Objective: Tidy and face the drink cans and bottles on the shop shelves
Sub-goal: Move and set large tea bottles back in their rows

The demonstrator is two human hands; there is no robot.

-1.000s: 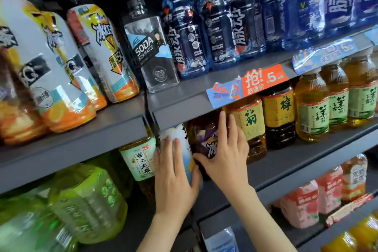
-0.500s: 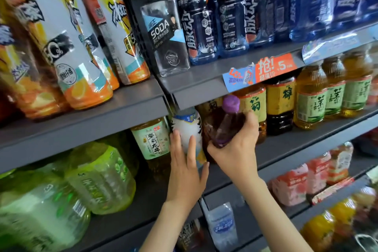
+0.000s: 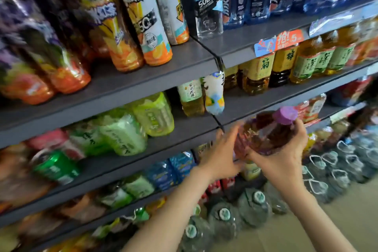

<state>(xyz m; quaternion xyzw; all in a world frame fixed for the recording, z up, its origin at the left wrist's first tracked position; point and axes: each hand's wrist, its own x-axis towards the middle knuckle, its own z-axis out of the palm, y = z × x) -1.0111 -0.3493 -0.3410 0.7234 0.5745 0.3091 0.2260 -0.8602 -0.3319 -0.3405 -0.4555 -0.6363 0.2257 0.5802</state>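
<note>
A white-and-blue bottle (image 3: 213, 92) stands at the divider of the grey shelf (image 3: 243, 102), with a bare strip of shelf to its right. Below that front edge the left hand (image 3: 221, 155), grip spread, sits just beside the purple-capped bottle (image 3: 263, 133). The bottle is tilted, out in front of the shelves. The right hand (image 3: 286, 155) has its grip curled round it.

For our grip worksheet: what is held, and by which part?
Right hand grips the purple-capped bottle round its body; left hand touches its base.

Glossy clear plastic bottle (image 3: 263, 131), matt grey shelf (image 3: 131, 88)
</note>
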